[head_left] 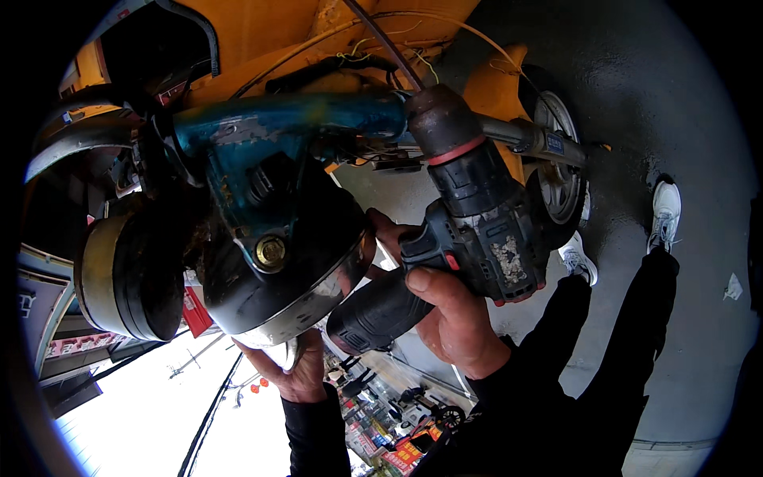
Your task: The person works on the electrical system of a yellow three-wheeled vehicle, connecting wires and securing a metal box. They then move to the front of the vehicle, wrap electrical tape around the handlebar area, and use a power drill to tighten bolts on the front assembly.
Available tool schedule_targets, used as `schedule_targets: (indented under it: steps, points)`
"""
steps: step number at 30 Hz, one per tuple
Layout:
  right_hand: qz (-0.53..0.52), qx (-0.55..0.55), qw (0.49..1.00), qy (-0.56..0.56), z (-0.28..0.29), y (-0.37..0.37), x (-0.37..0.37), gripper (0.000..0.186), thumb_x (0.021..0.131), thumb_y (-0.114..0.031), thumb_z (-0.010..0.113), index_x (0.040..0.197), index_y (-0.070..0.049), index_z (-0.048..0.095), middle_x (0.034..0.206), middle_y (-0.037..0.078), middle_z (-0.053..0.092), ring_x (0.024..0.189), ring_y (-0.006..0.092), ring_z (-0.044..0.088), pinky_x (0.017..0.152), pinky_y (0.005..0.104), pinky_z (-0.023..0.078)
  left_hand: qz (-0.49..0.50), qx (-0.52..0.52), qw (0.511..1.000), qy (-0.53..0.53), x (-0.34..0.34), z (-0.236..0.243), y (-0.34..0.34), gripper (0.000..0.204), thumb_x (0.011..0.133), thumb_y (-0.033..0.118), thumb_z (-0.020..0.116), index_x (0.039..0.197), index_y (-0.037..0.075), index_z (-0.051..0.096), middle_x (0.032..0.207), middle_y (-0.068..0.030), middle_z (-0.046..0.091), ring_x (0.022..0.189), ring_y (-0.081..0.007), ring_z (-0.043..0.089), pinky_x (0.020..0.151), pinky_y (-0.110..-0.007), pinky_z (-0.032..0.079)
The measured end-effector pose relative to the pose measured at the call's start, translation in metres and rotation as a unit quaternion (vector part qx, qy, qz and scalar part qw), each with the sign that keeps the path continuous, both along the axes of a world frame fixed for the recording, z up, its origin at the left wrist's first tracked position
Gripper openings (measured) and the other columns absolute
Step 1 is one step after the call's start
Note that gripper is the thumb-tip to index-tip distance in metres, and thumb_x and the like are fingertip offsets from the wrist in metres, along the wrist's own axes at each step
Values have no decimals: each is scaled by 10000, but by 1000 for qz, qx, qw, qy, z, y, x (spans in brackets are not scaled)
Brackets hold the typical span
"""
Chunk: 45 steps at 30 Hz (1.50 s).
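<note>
My right hand (457,322) is wrapped round the handle of a black cordless drill (477,215), thumb on the near side. A long thin bit (385,44) runs from the drill's chuck toward the top of the view, in front of the orange bodywork (278,32). My left hand (298,370) cups the rim of a round black headlight (286,294) with a bright metal edge; its fingertips are partly hidden behind it. The headlight hangs in a worn blue metal bracket (262,127), fixed by a brass-coloured bolt (270,253).
A second round lamp (119,274) sits left of the headlight. Thin cables (461,24) cross the orange body. A wheel (556,159) with a metal fork stands at the right on a grey floor (699,262). My legs and white shoes (666,207) are at the right.
</note>
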State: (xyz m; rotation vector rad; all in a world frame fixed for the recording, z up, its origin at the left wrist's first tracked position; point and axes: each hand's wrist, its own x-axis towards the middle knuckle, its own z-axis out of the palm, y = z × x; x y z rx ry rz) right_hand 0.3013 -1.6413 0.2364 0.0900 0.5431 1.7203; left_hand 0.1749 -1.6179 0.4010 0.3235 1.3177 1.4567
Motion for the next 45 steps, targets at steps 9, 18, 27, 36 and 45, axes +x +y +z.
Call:
schedule_targets:
  steps: [9,18,27,36,45]
  points:
    - [-47,-21,998,-41,8,-4,3,450,932,-93,590,1363,-79,464,1279,47,547,1184,139,530,1037,335,423,-89,-12,995,-35,-16,-3,-1,378,1030,266,428,1217,-53,505,820,-121,607,445,-59,497,367,-192,399]
    - [7,-49,998,27,9,0,12,531,883,-84,651,1378,-68,461,1270,61,574,1149,132,546,1011,332,427,-43,-88,989,106,-40,-9,-3,391,1023,278,435,1217,-57,495,785,-115,586,443,-53,429,371,-184,345]
    - [30,-15,999,3,10,19,32,567,865,-86,659,1389,-60,443,1308,78,548,1177,160,531,1030,361,412,-13,-95,992,82,-35,-19,17,400,1021,279,440,1241,-52,482,759,-96,552,442,-54,406,375,-189,330]
    - [31,-10,999,27,-1,17,30,577,852,-70,631,1392,-33,432,1377,126,497,1264,216,487,1093,412,365,-6,-98,992,85,-31,-20,21,410,1019,281,445,1266,-46,469,733,-77,517,440,-55,382,379,-194,315]
    - [37,36,999,10,-8,16,39,577,856,-79,622,1395,-13,426,1403,153,488,1318,256,468,1141,437,329,9,-103,992,78,-25,-21,25,423,1017,282,450,1290,-41,456,707,-58,483,439,-56,358,384,-199,300]
